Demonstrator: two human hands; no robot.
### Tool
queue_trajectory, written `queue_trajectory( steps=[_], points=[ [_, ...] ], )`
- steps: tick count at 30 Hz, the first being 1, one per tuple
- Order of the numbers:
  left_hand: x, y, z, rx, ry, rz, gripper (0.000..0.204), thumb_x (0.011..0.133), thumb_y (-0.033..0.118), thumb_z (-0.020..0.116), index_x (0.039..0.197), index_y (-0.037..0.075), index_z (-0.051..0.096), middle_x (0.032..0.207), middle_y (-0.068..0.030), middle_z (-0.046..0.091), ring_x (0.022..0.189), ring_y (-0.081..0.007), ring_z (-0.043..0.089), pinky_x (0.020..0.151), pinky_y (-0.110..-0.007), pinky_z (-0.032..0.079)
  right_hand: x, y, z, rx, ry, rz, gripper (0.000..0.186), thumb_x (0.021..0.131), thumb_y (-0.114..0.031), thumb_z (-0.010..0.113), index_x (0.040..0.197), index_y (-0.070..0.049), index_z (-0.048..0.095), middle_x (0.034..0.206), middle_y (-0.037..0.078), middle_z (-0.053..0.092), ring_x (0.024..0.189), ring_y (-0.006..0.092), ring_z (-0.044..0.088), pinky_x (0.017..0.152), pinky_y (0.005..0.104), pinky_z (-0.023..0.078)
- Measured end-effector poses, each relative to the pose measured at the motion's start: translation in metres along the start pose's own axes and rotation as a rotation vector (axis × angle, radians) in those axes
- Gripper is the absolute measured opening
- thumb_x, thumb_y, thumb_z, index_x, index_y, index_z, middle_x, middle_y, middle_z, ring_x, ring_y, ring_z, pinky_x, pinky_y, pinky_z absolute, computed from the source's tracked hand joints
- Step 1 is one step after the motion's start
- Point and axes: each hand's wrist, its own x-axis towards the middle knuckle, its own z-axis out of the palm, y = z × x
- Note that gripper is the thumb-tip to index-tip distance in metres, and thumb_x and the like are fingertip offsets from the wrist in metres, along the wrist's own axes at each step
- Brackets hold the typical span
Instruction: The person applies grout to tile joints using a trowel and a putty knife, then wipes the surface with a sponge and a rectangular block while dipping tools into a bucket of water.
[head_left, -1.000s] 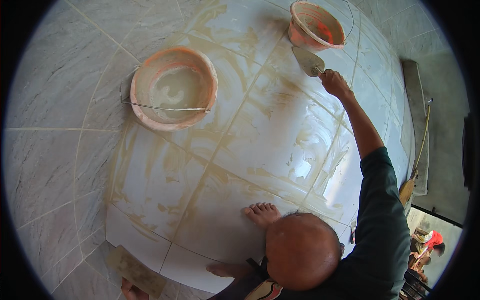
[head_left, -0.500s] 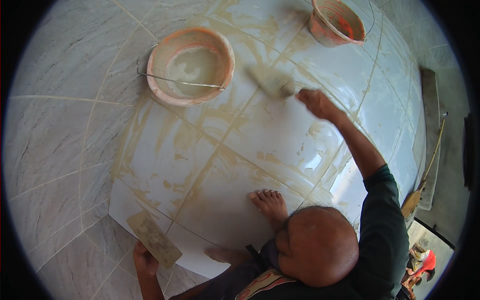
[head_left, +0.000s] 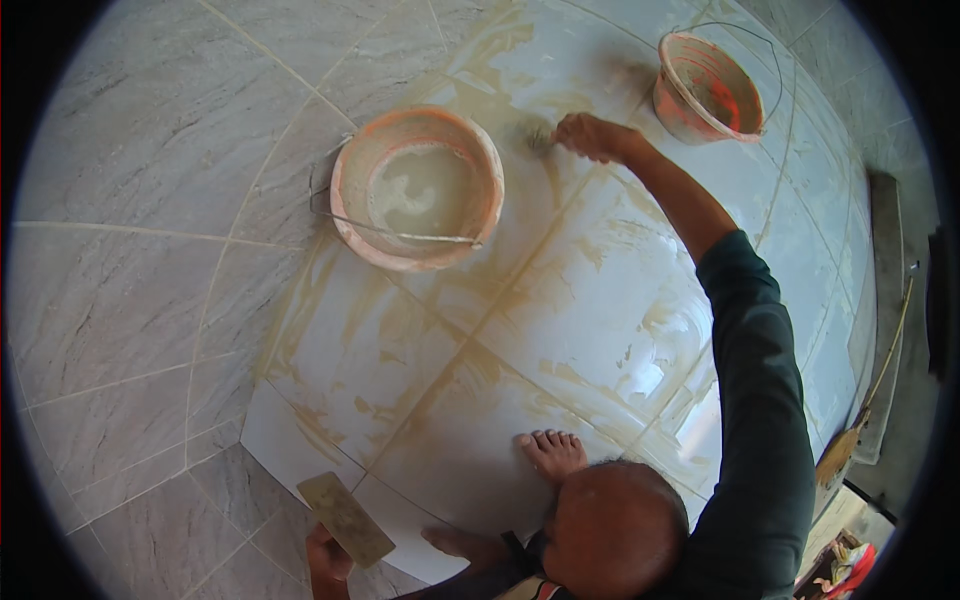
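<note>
My right hand reaches far out over the white tiles, closed around the handle of a trowel. Motion and smears blur the trowel's blade, which is low over the floor just right of the larger bucket. That orange-rimmed bucket holds thin grey-beige slurry, and its wire handle lies across the front. At the lower left, my left hand grips a flat rectangular float coated in dried beige paste; its underside and most of the fingers are hidden.
Beige grout streaks cover the tiled floor and its joints. A second bucket stands tilted-looking at the upper right. Marbled tiles lie to the left. My bare foot rests on the tiles. A broom lies along the right edge.
My right hand and the trowel have swung up and left, closer to the larger bucket. The whole view has shifted, moving the buckets and float slightly right and down.
</note>
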Motion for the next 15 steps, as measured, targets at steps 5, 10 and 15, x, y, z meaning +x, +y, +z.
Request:
queue_trajectory(
  steps=[5,10,15],
  points=[
    [-0.022,-0.008,-0.046,-0.031,0.216,0.013,0.053,0.081,0.006,0.061,0.131,-0.004,0.049,0.122,-0.0179,0.061,0.112,-0.0339,0.060,0.098,-0.050,0.050,0.017,-0.019,-0.013,0.411,0.320,0.168,0.027,0.096,-0.032,0.052,0.089,-0.007,0.060,0.062,0.003,0.048,0.050,0.0110,0.050,0.041,0.0289,0.042],
    [-0.018,-0.026,-0.128,-0.199,0.107,-0.075,0.052,0.084,0.005,0.064,0.132,-0.005,0.047,0.124,-0.0172,0.060,0.114,-0.0322,0.058,0.095,-0.048,0.052,0.089,0.076,-0.072,-0.015,0.370,0.407,0.029,0.093,-0.029,0.052,0.088,-0.001,0.057,0.062,0.006,0.051,0.047,0.0140,0.049,0.039,0.0312,0.041],
    [-0.029,-0.035,-0.123,-0.281,0.166,-0.049,0.051,0.085,0.005,0.063,0.133,-0.004,0.048,0.126,-0.0182,0.058,0.116,-0.0322,0.057,0.098,-0.049,0.050,0.120,0.007,-0.088,0.182,0.321,0.321,0.031,0.093,-0.027,0.050,0.094,0.003,0.058,0.065,0.011,0.056,0.048,0.0181,0.053,0.040,0.0372,0.043]
  ],
)
